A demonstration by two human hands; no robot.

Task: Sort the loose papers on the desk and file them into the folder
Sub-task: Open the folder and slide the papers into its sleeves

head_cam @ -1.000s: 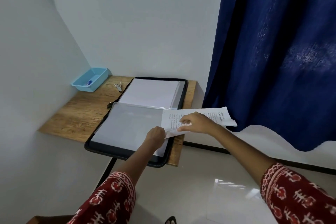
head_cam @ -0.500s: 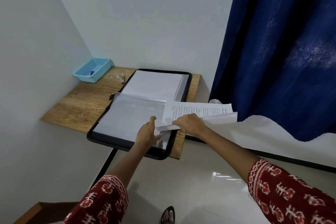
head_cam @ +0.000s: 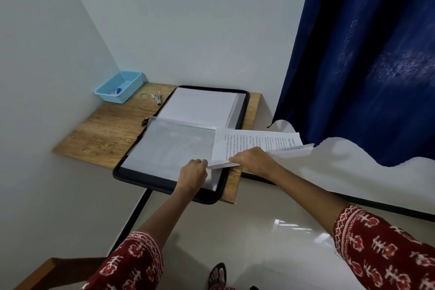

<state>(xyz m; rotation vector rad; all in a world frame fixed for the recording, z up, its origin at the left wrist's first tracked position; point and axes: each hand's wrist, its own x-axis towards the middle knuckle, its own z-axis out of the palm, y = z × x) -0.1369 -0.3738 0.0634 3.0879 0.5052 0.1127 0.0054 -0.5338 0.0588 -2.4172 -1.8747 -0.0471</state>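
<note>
the folder point(head_cam: 131, 169) lies open on the desk point(head_cam: 101, 134). the right hand point(head_cam: 253, 162) grips printed papers point(head_cam: 254, 142) over the folder's right edge, its fingertips hidden under the sheets. the left hand point(head_cam: 191, 175) curls at a clear sleeve point(head_cam: 169, 148); its grip is hard to make out.

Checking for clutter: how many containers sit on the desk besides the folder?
1: a blue tray at the far left corner of the desk, against the wall, left of the open folder. Nothing seems hidden.
</note>
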